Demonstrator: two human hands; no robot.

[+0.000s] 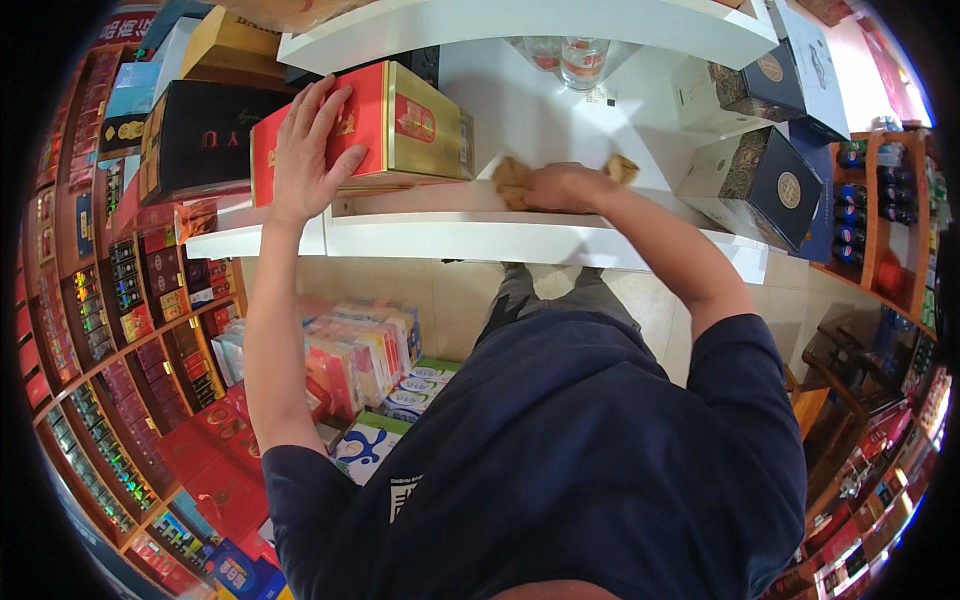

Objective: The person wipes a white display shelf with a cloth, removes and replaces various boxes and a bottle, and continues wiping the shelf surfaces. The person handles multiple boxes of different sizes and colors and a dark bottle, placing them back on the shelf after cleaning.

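Observation:
My left hand (309, 154) lies flat, fingers spread, against the red face of a red-and-gold gift box (427, 124). That box stands on a white shelf (480, 94) at its left side. On the shelf's front part, my right hand (566, 187) presses down on a crumpled tan cloth (513, 180). Another end of the cloth shows beyond the wrist. The right fingers are blurred and partly hidden by the cloth. Behind, two clear glass bottles (583, 64) with red print stand under the upper shelf.
Dark boxes with round gold emblems (787, 189) stand on the right. A black box (217, 139) is left of the red one. An upper white shelf edge (525, 21) overhangs. Stacked cartons (367, 442) sit on the floor by my left side; stocked shelves (112, 360) line the left.

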